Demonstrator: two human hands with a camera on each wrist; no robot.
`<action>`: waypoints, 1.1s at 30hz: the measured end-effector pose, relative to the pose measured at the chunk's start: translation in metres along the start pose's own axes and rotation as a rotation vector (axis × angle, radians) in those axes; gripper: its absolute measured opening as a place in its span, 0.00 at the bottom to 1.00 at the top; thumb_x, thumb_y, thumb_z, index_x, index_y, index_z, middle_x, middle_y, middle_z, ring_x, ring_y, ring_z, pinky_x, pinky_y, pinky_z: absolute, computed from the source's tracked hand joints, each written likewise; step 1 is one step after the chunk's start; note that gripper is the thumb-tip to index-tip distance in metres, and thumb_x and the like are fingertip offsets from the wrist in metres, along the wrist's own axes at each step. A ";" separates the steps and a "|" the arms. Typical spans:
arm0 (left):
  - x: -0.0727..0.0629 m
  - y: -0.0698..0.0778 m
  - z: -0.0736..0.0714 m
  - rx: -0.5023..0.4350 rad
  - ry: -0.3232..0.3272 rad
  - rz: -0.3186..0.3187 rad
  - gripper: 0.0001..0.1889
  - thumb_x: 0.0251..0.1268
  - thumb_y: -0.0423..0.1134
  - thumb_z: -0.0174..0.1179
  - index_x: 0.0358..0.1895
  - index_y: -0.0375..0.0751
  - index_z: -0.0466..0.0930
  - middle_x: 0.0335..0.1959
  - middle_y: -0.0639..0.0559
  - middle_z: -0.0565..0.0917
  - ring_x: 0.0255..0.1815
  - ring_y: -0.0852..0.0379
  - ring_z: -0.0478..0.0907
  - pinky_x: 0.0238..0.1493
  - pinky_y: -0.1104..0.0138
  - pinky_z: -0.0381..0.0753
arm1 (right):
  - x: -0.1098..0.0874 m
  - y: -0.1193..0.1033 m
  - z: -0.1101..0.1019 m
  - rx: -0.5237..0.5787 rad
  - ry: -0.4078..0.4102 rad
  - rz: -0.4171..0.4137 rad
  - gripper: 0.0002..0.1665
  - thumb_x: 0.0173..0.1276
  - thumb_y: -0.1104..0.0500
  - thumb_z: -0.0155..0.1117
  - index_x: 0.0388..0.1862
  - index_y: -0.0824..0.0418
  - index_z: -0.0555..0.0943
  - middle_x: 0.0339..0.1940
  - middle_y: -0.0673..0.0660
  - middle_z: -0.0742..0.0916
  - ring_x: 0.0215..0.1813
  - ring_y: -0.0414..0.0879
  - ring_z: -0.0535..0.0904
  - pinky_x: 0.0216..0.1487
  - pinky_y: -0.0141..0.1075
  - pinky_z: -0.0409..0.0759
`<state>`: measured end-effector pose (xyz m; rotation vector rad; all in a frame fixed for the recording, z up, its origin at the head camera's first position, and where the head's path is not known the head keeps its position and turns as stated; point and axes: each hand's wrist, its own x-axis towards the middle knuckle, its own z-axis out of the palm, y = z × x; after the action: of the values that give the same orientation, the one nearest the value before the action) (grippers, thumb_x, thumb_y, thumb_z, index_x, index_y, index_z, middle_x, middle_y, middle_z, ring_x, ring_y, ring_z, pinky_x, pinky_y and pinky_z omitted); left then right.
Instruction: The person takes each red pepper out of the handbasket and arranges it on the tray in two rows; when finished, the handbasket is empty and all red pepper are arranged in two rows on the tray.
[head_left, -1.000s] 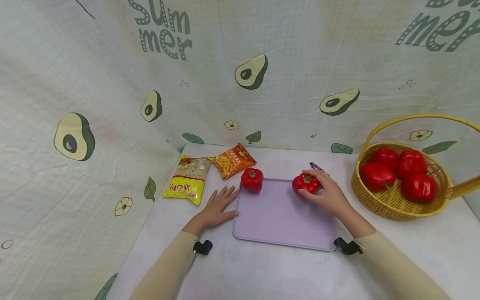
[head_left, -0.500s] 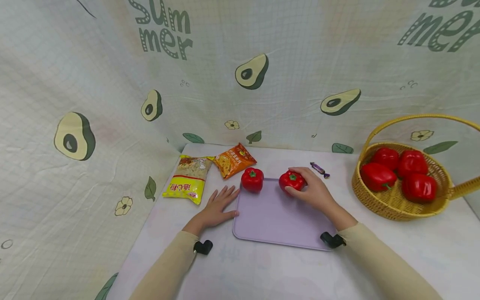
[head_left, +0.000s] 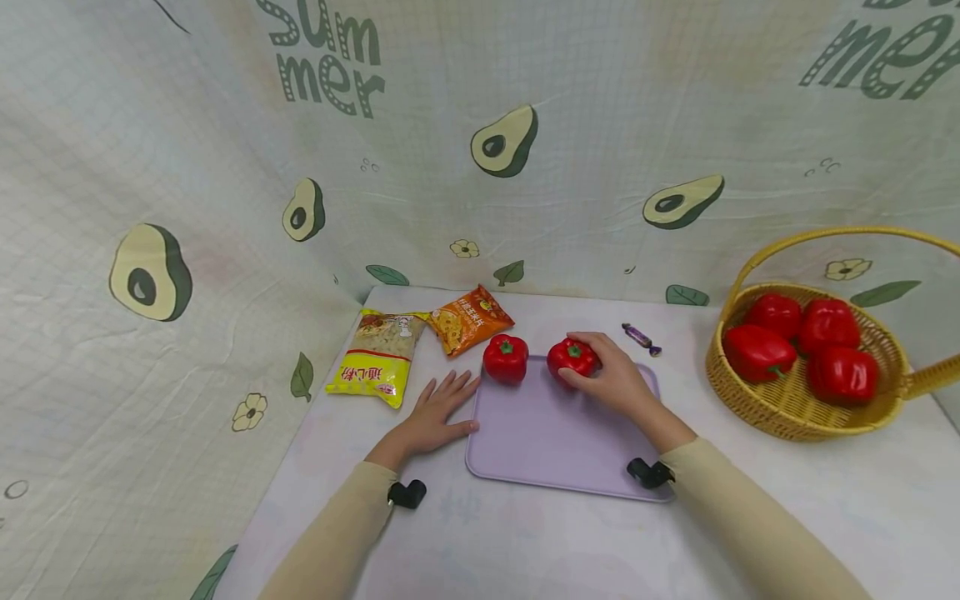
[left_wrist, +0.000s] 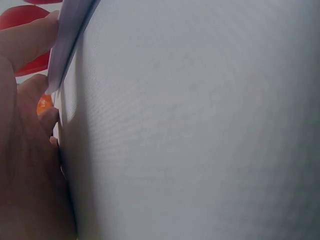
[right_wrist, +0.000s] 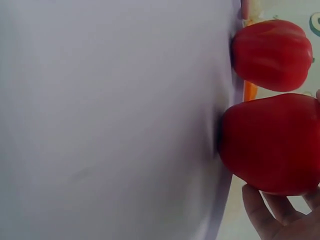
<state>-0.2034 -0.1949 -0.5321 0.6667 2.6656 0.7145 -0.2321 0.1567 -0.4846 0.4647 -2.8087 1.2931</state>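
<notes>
A red bell pepper (head_left: 572,357) with a green stem is at the back middle of the lilac tray (head_left: 555,442). My right hand (head_left: 611,379) grips it from the right, and in the right wrist view fingers (right_wrist: 257,212) curl against its side. A second red bell pepper (head_left: 506,359) sits at the tray's back left corner. With fingers spread, my left hand (head_left: 431,421) lies at the tray's left edge. The left wrist view has this hand's thumb (left_wrist: 32,40) touching the tray rim (left_wrist: 70,40).
A yellow wicker basket (head_left: 720,379) with several red peppers stands at the right. Behind the tray lies a purple wrapped candy (head_left: 641,339). A yellow food bag (head_left: 375,354) and an orange snack packet (head_left: 468,321) lie at the back left. A printed cloth hangs behind.
My right hand has moved left along the back of the tray with the bell pepper, uncovering the purple candy. The left hand has stayed in place.
</notes>
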 end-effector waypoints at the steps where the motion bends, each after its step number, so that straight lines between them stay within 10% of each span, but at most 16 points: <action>1: 0.000 0.000 0.000 0.000 0.000 0.000 0.42 0.71 0.64 0.54 0.83 0.62 0.47 0.85 0.56 0.46 0.85 0.51 0.33 0.79 0.46 0.25 | 0.000 0.000 0.001 0.001 -0.002 0.002 0.40 0.66 0.47 0.74 0.73 0.55 0.71 0.70 0.60 0.76 0.70 0.60 0.71 0.65 0.60 0.76; 33: 0.000 0.003 -0.001 0.000 -0.006 -0.014 0.42 0.71 0.64 0.54 0.83 0.62 0.47 0.85 0.57 0.45 0.85 0.51 0.32 0.79 0.46 0.25 | 0.004 -0.004 0.008 -0.021 -0.036 0.028 0.47 0.67 0.43 0.73 0.79 0.54 0.65 0.76 0.63 0.69 0.76 0.64 0.64 0.67 0.63 0.71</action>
<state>-0.2026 -0.1931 -0.5291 0.6486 2.6620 0.7074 -0.2338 0.1476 -0.4864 0.4547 -2.8649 1.2722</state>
